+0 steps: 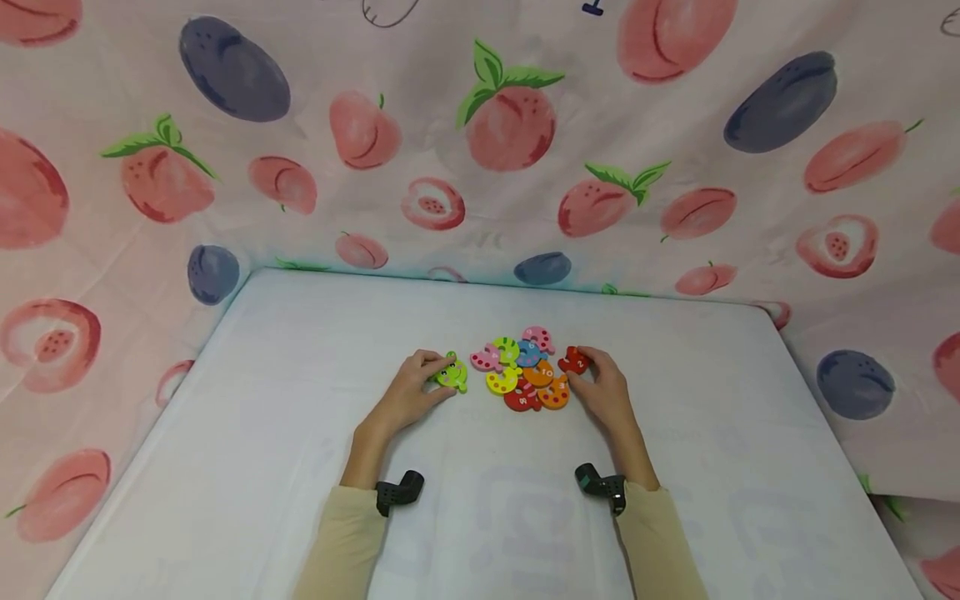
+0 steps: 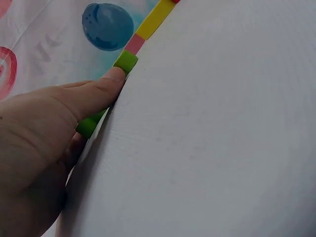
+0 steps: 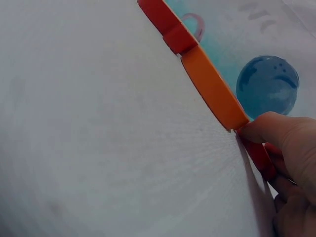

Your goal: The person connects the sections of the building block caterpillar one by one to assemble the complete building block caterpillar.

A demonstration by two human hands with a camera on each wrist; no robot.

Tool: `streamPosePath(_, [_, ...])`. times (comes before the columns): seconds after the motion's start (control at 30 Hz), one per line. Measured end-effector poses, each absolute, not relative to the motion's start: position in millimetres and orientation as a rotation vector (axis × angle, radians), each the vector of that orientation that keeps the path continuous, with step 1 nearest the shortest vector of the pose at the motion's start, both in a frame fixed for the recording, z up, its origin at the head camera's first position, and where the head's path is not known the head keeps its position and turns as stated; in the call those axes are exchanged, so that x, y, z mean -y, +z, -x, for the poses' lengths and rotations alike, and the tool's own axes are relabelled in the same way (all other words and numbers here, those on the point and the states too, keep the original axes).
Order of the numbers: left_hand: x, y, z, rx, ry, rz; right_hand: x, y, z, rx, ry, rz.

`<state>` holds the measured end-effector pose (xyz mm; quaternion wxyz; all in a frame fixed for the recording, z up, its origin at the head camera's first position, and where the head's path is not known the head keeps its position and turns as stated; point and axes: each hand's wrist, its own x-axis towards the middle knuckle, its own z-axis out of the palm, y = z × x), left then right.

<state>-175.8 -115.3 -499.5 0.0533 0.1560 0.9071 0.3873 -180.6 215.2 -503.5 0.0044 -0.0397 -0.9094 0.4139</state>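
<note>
Between thumb and fingers, my left hand [image 1: 412, 387] pinches a flat green piece with a smiling face [image 1: 452, 374], left of a loose cluster. My right hand [image 1: 603, 387] pinches a red piece marked with a white 2 [image 1: 573, 361] at the cluster's right side. The cluster holds several flat curved pieces: a yellow one [image 1: 501, 382], an orange one marked 10 [image 1: 537, 372], an orange dotted one [image 1: 555, 393], a red one [image 1: 519, 398], a blue one [image 1: 529, 354] and pink ones, one on the left [image 1: 485, 358]. Some overlap. In the left wrist view the thumb lies on the green edge [image 2: 126, 61].
The pieces lie on a white-covered table [image 1: 480, 483]. A fruit-patterned cloth [image 1: 442, 100] rises behind the table and along its sides. A black wrist camera [image 1: 399, 492] is strapped to the left wrist, another [image 1: 600, 487] to the right.
</note>
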Motion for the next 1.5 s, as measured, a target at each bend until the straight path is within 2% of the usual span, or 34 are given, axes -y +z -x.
streamPosePath(0.6, [115.3,-498.3,177.3,-2.764,1.138,-0.484,-213.3,-506.0,177.3,2.741,1.405,0.238])
streamPosePath(1.5, [114.3,-500.4,179.3,-2.731,1.219,-0.428,-213.6,-500.8,178.2,2.71,1.43,0.214])
